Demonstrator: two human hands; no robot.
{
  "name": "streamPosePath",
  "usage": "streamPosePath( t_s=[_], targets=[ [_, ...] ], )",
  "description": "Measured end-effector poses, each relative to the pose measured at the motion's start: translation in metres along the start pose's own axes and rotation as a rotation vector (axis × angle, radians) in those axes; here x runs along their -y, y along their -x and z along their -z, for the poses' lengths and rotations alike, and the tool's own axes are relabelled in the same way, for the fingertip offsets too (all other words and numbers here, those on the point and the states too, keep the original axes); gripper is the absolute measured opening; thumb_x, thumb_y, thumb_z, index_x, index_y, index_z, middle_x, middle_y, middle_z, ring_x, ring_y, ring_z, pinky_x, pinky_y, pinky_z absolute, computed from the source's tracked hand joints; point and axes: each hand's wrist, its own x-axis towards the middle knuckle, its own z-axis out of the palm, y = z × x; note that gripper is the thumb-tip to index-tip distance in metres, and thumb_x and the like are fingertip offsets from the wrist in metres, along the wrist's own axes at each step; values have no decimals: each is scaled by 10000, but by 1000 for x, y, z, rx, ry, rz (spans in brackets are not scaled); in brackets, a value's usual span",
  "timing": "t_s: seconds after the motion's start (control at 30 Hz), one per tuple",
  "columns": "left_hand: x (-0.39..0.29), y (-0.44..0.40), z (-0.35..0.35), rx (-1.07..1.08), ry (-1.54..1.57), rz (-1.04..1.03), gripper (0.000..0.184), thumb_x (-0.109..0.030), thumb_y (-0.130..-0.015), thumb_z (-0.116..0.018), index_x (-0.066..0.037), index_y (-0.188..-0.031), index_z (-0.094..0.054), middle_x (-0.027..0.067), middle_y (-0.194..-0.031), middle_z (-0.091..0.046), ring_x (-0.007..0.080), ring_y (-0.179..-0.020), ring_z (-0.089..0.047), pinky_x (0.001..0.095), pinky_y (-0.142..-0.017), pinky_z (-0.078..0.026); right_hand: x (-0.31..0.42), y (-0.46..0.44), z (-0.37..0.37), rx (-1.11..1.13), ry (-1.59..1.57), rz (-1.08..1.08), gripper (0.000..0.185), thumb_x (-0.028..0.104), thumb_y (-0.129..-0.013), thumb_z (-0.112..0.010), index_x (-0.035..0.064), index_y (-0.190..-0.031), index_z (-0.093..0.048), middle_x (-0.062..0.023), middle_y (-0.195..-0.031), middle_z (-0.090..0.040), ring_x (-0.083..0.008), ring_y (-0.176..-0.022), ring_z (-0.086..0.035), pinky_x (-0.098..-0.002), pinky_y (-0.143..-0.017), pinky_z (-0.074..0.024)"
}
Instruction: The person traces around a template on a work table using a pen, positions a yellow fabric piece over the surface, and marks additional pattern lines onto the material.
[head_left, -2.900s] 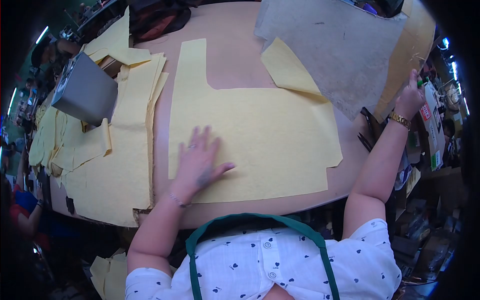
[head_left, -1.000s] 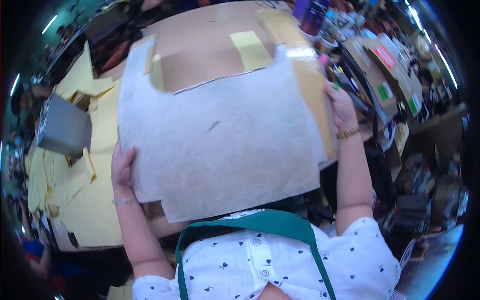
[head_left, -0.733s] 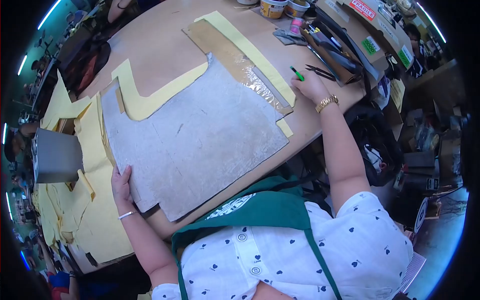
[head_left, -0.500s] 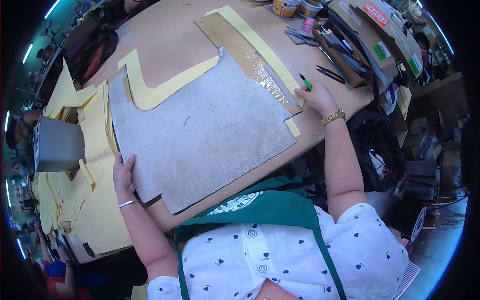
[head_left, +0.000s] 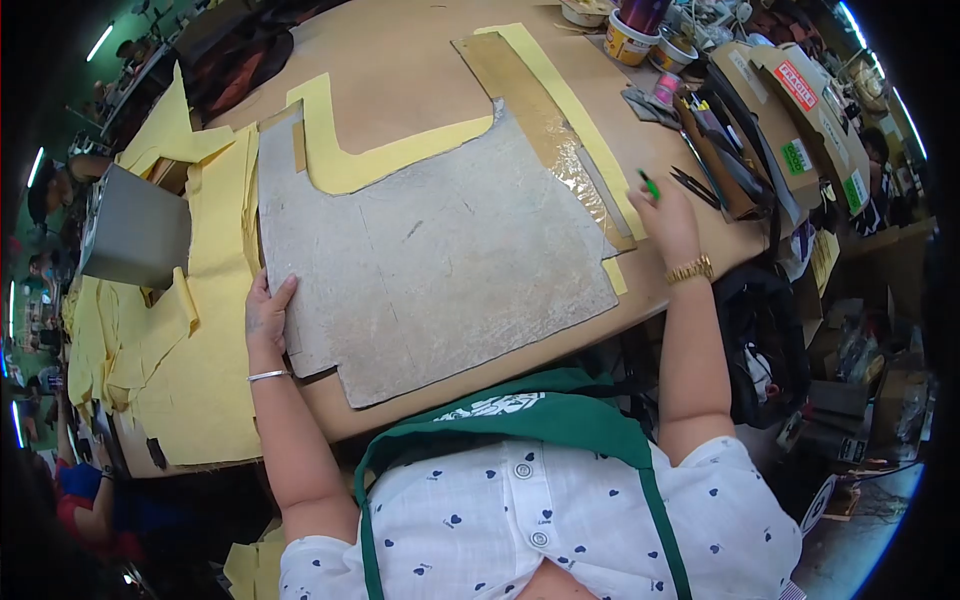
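Board [head_left: 450, 260] in grey, laid over a yellow sheet [head_left: 321, 125] on the table [head_left: 410, 70], is judged light, stiff and best held by its edges, one being gripped by the left hand [head_left: 265, 318], a green pen [head_left: 651, 186] by the right hand [head_left: 670, 225].

A workshop; worktable [head_left: 430, 90], grey template [head_left: 440, 270], yellow sheets [head_left: 215, 370] and tools [head_left: 706, 190] show it.

Head-worn view, forward and down
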Motion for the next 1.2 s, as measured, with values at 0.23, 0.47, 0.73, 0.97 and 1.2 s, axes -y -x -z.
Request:
streamPosePath(
  t_s=[0.23,0.47,0.73,0.97,1.2],
  targets=[
    [3,0,-3,-111,39,-225,374,-104,-774,-591,22,-1097,-449,110,-1033,-555,160,-943,-517,278,-843,-388,24,-32,-32,181,3,-89,374,302,-687,-656,-28,-831,-554,-183,-756,-591,-276,-700,-578,-351,-636,-443],
    [-26,-9,-12,-43,130,-333,421,-93,-780,-574,45,-1142,-410,122,-1026,-559,152,-925,-527,266,-836,-390,8,-33,-19,57,-269,-32,386,336,-682,-668,-12,-691,-500,-98,-600,-510,-168,-532,-467,-309,-517,-394],
    [-1,-44,-26,-122,-355,-176,461,-112,-762,-591,52,-1155,-412,132,-930,-594,161,-798,-569,256,-711,-450,1,-40,-37,77,19,-105,423,368,-671,-668,-17,-761,-520,-195,-721,-575,-321,-654,-559,-379,-607,-432],
    [11,-42,-22,-89,-242,-243,446,-98,-763,-584,54,-1143,-406,136,-989,-557,170,-875,-536,267,-760,-430,7,-39,-44,12,80,-112,442,390,-678,-661,-15,-781,-518,-191,-729,-579,-310,-688,-570,-368,-628,-443],
    [13,-38,-23,-112,-278,-351,434,-88,-755,-581,44,-1128,-404,141,-1007,-538,195,-913,-521,289,-801,-413,8,-40,-40,48,66,-157,439,395,-689,-647,-14,-792,-526,-194,-768,-588,-325,-716,-575,-380,-654,-445]
  ],
)
